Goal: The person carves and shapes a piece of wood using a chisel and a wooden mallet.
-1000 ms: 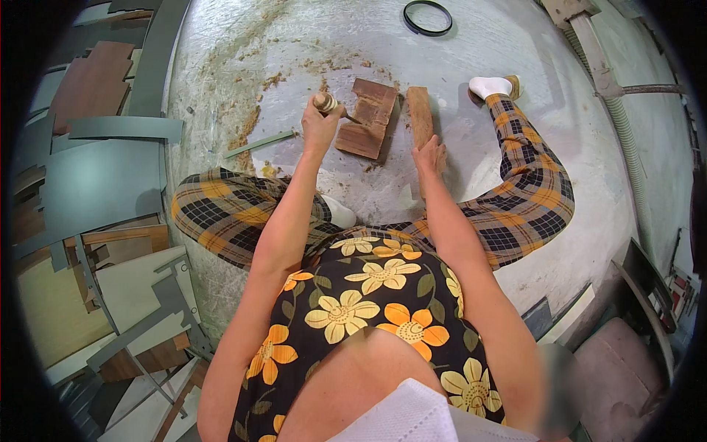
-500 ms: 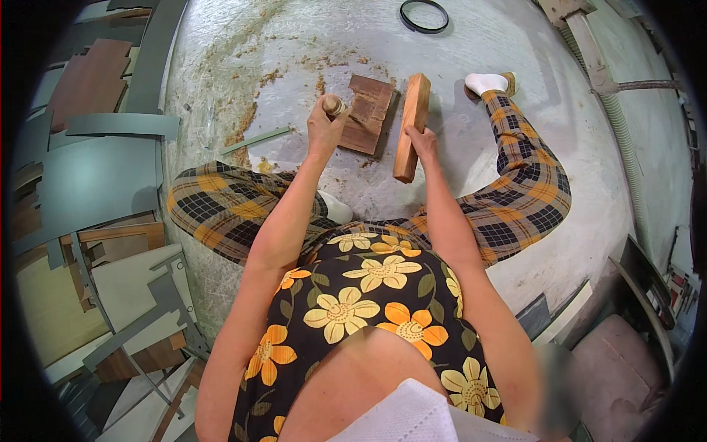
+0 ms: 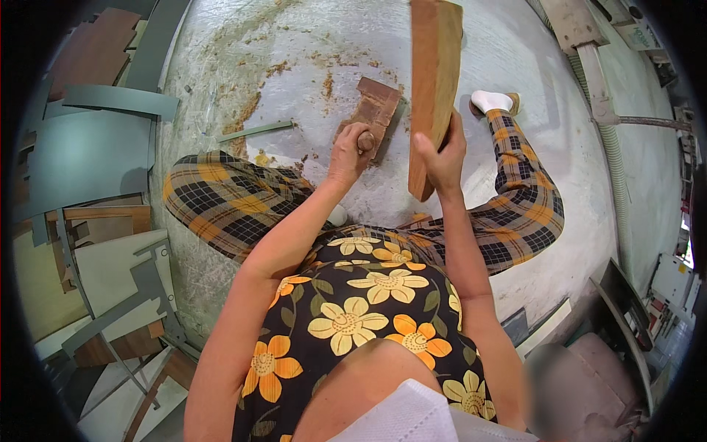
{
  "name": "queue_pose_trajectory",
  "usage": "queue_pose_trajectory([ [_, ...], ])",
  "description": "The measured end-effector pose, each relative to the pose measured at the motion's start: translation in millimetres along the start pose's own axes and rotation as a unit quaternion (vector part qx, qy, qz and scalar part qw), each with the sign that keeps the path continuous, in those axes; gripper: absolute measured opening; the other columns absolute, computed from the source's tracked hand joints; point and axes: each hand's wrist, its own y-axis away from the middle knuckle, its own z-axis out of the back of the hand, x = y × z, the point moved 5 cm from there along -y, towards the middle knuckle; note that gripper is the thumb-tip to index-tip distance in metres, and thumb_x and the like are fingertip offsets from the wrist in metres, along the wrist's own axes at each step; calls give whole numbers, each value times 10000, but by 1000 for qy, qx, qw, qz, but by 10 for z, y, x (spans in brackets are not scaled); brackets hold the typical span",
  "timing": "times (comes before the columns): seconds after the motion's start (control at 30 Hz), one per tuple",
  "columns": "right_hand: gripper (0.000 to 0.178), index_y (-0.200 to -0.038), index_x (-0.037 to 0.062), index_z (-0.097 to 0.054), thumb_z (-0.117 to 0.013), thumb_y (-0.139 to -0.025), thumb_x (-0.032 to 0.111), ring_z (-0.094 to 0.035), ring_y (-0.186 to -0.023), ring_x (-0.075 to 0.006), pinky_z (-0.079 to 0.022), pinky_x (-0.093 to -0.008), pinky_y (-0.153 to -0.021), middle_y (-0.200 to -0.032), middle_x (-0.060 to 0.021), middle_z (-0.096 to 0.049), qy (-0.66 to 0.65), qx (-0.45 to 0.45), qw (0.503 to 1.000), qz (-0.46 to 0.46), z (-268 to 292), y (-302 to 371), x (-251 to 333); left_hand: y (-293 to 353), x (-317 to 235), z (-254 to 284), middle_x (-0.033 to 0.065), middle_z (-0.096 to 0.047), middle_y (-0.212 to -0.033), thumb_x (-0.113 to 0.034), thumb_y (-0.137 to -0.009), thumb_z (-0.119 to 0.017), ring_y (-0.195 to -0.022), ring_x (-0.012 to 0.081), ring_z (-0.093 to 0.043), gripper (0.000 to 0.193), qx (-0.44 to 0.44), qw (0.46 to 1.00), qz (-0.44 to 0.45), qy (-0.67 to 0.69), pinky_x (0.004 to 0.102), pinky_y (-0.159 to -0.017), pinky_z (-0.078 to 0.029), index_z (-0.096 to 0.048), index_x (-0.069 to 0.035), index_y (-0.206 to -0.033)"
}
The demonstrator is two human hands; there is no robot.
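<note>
The left grip is closed round a tool with a round-ended wooden handle, seen nearly end-on; its working end is hidden from view. The right grip is wrapped about the near part of a long wooden beam, thumb on one face and fingers round the right side. Directly under and beyond the left grip, the notched wooden block lies on the floor, partly covered by the hand.

A second ago the beam lay low by the block; now it is lifted toward the camera, and the left grip has shifted in over the block's near part. So both hands are loaded, the beam free to move above the block. Left of the left grip lies a green strip; wood chips lie beyond.
</note>
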Motion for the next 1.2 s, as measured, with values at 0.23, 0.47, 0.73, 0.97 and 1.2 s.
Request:
queue_pose_trajectory([
  [0.23, 854, -1449, 77, -420, -765, -670, 139, -650, -1013, -360, -544, -401, -862, -1162, -188, -631, 151, 196, 964, 100, -274, 455, 175, -19, 391, -65, 114, -639, -1155, -99, -794, -716, -1079, 293, -612, 366, 27, 922, 150, 355, 388, -936, -487, -598, -63, -1138],
  [0.47, 920, -1477, 157, -414, -767, -628, 168, -647, -829, -300, -549, -394, -701, -972, -118, -606, 262, 247, 928, 97, -404, 611, -55, 35, 332, -81, 122, -594, -1147, -142, -825, -698, -1058, 314, -574, 358, -45, 993, -101, 37, 403, -942, -453, -583, -76, -1157],
  [0.73, 925, -1480, 191, -414, -770, -626, 175, -622, -775, -293, -547, -400, -677, -908, -107, -578, 237, 270, 924, 133, -398, 675, 50, 33, 176, 19, 133, -576, -1231, -137, -821, -694, -1154, 325, -554, 390, 33, 996, 1, 82, 398, -1002, -440, -573, -69, -1186],
  [0.97, 922, -1456, 200, -453, -816, -608, 190, -620, -765, -295, -541, -401, -684, -891, -108, -560, 311, 295, 902, 42, -394, 733, -308, 78, 385, -68, 150, -558, -1271, -110, -796, -706, -1198, 322, -542, 477, 18, 994, -88, 60, 395, -1020, -430, -560, -58, -1247],
  [1.2, 930, -1456, 202, -458, -801, -591, 186, -598, -768, -282, -538, -386, -684, -880, -97, -548, 198, 273, 933, 126, -403, 766, -31, 68, 114, 85, 139, -571, -1266, -43, -765, -734, -1191, 289, -560, 518, 97, 991, -8, 94, 356, -998, -444, -570, -57, -1256],
])
